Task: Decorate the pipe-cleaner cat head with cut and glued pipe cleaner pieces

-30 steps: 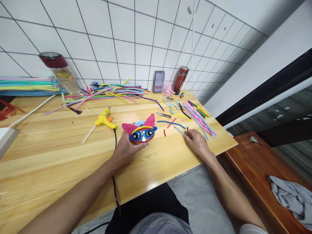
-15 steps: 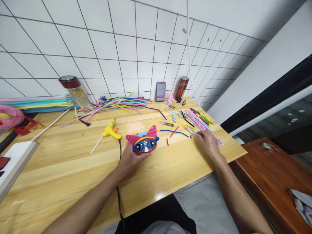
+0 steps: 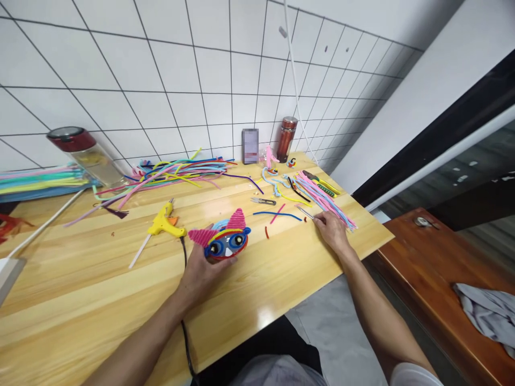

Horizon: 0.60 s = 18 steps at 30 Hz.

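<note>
My left hand (image 3: 201, 276) is closed round a cat-like face (image 3: 228, 247) made of bent pipe cleaners, with pink striped ears, blue-ringed eyes and a red and yellow rim. It is propped upright just above or on the wooden table; its underside is hidden by my fingers. My right hand (image 3: 333, 230) rests low at the table's right side. Its fingertips pinch one end of slim silvery tweezers (image 3: 306, 212), pointing left. Between the hands lie a blue pipe cleaner (image 3: 277, 214), a short pink piece (image 3: 278, 212) across it, and a small red piece (image 3: 266, 232).
A yellow glue gun (image 3: 166, 221) with its black cord lies left of the face. Thread snips (image 3: 263, 201) lie mid-table. Pipe cleaner bundles (image 3: 185, 174) line the back, with a glass bottle (image 3: 90, 155), phone (image 3: 250, 146) and red flask (image 3: 287, 140). Pliers (image 3: 326, 186) lie right.
The camera view has turned to the right, so everything on the table sits further left. Both hands keep nearly the same places and hold the same things.
</note>
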Available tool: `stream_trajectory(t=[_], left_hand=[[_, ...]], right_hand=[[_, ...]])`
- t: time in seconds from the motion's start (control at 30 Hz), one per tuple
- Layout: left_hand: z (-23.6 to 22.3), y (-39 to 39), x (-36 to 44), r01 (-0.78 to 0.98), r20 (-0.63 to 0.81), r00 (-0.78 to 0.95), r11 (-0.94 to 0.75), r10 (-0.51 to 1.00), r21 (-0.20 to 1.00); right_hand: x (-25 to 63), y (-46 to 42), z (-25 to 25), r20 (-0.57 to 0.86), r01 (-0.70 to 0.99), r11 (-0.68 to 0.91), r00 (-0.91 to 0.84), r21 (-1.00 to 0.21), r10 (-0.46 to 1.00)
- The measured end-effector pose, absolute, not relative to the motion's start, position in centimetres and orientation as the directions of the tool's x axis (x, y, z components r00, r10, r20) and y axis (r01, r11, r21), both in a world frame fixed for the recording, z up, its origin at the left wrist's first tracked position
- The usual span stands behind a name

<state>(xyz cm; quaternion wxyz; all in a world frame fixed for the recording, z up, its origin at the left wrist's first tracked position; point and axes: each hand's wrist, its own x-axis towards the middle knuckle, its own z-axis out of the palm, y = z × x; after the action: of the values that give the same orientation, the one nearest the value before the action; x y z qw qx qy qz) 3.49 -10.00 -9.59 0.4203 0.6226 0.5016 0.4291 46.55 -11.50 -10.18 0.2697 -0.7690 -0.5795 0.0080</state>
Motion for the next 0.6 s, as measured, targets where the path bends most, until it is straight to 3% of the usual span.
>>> stream_trajectory(t=[0.33, 0.5, 0.6], left_hand=[[-8.9, -10.5, 3.7, 0.283, 0.122, 0.128, -0.154, 0.984, 0.947], [-9.1, -10.4, 3.6, 0.24, 0.056, 0.163, -0.095, 0.985, 0.966], [-9.3, -10.2, 3.6, 0.259, 0.093, 0.152, -0.131, 0.984, 0.957]], right_hand=[[46.2, -12.1, -10.2, 0.351, 0.876, -0.119, 0.307, -0.467, 0.885], [46.1, -12.8, -10.0, 0.406, 0.885, -0.138, 0.336, -0.444, 0.85], [46.1, -13.0, -10.0, 0.431, 0.903, -0.16, 0.338, -0.399, 0.837]])
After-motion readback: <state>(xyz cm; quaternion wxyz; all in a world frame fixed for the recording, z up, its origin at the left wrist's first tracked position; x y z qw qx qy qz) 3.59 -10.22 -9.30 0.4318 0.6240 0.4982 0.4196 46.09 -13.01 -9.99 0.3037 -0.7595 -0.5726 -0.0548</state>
